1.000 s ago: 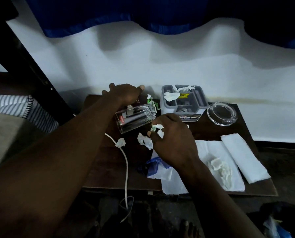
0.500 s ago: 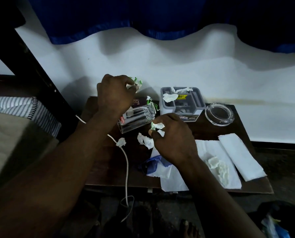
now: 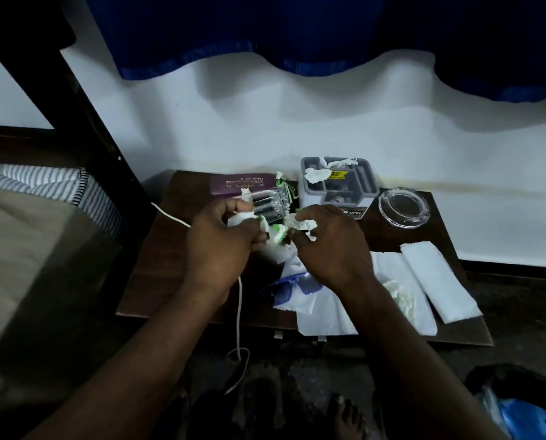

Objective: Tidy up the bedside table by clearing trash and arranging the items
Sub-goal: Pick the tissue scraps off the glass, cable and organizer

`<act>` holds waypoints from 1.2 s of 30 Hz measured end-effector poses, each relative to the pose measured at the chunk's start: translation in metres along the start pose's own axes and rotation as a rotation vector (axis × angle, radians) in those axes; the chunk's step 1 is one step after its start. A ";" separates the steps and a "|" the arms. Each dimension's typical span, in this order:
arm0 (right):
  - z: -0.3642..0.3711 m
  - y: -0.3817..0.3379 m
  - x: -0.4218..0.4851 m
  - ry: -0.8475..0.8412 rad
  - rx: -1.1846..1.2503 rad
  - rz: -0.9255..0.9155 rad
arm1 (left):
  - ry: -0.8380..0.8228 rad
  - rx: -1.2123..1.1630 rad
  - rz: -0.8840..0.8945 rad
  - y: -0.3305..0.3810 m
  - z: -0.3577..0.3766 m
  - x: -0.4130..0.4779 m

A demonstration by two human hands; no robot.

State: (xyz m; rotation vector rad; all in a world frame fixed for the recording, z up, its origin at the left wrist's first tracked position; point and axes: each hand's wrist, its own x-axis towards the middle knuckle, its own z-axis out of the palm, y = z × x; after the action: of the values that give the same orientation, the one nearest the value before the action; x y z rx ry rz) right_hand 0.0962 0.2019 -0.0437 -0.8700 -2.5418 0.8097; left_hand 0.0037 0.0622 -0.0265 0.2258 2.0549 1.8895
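My left hand (image 3: 220,242) is closed around white and green paper scraps (image 3: 274,231) at the middle of the dark wooden bedside table (image 3: 157,268). My right hand (image 3: 332,246) pinches more crumpled white scraps (image 3: 303,223) just to the right, the two hands nearly touching. A clear drinking glass (image 3: 270,201) lies on its side right behind my left fingers. A maroon spectacle case (image 3: 243,184) rests behind the glass. Blue-framed glasses (image 3: 292,289) lie on white tissue below my right hand.
A grey compartment box (image 3: 360,185) with paper scraps in it stands at the back. A clear glass ashtray (image 3: 403,208) is right of it. A folded white tissue (image 3: 439,281) lies at the right. A white cable (image 3: 239,309) hangs off the front edge. A bin with blue plastic (image 3: 516,411) stands bottom right.
My left hand has come down from behind the glass to the table's middle with green and white scraps, uncovering the maroon case. My right hand stays put, still pinching its scraps.
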 end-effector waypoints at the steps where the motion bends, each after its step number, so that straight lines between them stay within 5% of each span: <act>1: 0.000 0.000 0.000 -0.003 0.002 0.006 | -0.019 -0.003 -0.035 0.000 -0.001 -0.002; 6: 0.005 0.000 0.001 -0.018 -0.020 0.007 | -0.047 -0.117 -0.151 0.002 0.000 0.007; 20: 0.016 0.001 0.006 -0.033 -0.008 -0.038 | -0.001 -0.071 -0.101 -0.003 0.022 0.034; 33: 0.012 0.006 0.006 -0.033 0.044 -0.018 | -0.107 -0.013 0.075 0.011 0.027 0.061; 36: 0.009 0.006 0.007 -0.053 0.052 0.008 | -0.051 0.187 0.196 0.016 0.027 0.082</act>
State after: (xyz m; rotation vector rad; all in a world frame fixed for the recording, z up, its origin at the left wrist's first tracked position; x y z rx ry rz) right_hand 0.0898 0.2069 -0.0535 -0.8531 -2.5523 0.9088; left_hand -0.0645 0.1167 -0.0241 0.5336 2.2461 1.7764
